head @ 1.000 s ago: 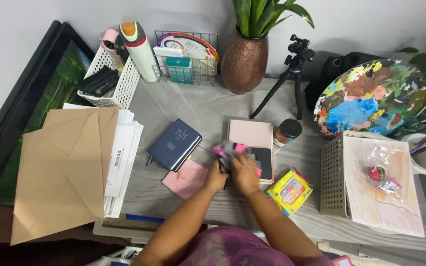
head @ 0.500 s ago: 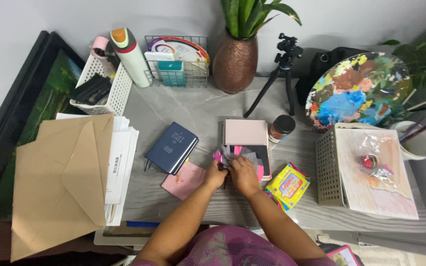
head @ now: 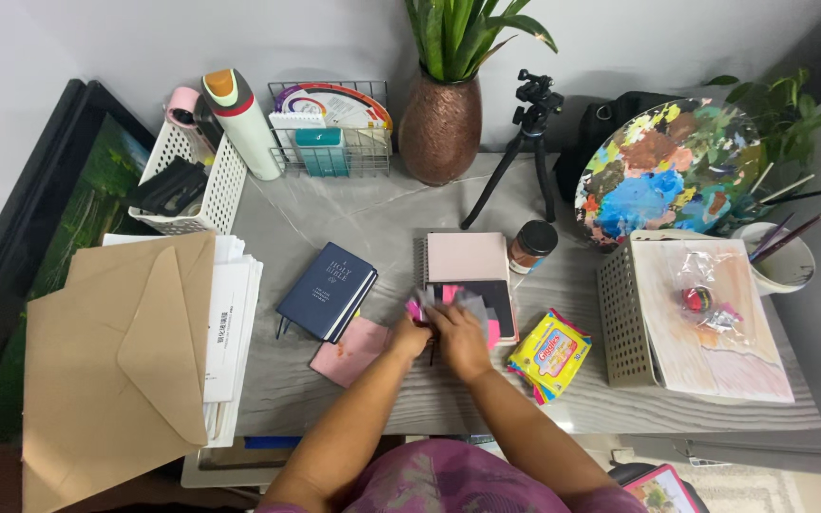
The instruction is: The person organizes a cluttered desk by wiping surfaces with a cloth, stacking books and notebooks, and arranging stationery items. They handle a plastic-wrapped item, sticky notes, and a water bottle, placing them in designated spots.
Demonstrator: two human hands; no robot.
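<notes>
My left hand (head: 410, 338) and my right hand (head: 461, 340) meet at the middle of the grey desk (head: 382, 214), both closed on a small bundle of pink and grey paper slips (head: 448, 300). The bundle sits over the lower, dark part of a pale pink spiral notebook (head: 468, 257). A pink paper square (head: 351, 350) lies just left of my left hand. A dark blue book (head: 326, 290) rests further left. A yellow wipes packet (head: 549, 353) lies right of my right hand.
Brown envelopes (head: 116, 351) on white papers fill the left. At the back stand a white basket (head: 192, 176), a bottle (head: 242, 123), a wire rack (head: 332, 128), a copper plant vase (head: 440, 128) and a tripod (head: 525, 142). Right: a paint palette (head: 667, 171), a small jar (head: 530, 245), a beige basket (head: 624, 323), a brush cup (head: 784, 261).
My hands stayed together on the paper slips and lowered them toward the notebook. The view shifted, so everything on the desk moved a little left and down in frame.
</notes>
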